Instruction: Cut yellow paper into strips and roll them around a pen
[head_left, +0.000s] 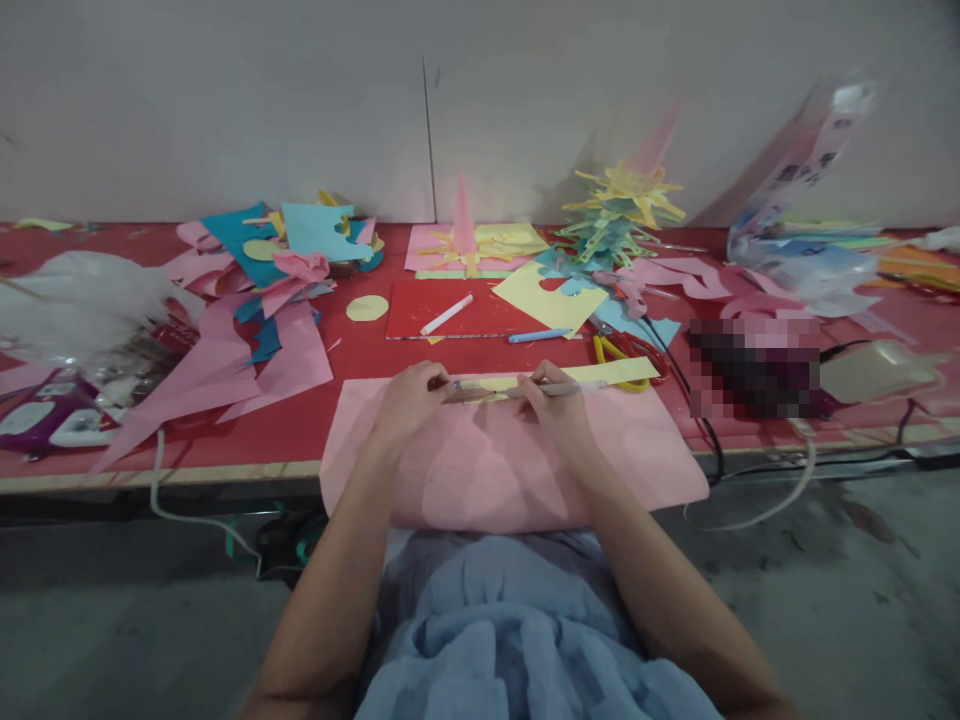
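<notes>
My left hand [411,402] is closed in a pinch at the left end of a narrow yellow paper strip [630,371]. My right hand [553,405] pinches a slim, pale pen-like tool [566,389], which lies along the strip and points left; its exact kind is unclear. Between my fingertips, the strip and the tool overlap and blur. Both hands rest over a large pink paper sheet [480,475], which hangs over the table's front edge onto my lap. Yellow-handled scissors [609,355] lie just beyond the strip's right part.
On the red table [360,350] lie a white marker [447,315], a blue marker [540,336] and a pink glue gun [628,295] with a black cord. Paper cones with fringed layers [621,215] stand behind. Paper scraps [285,350] and a plastic bag [82,300] are on the left.
</notes>
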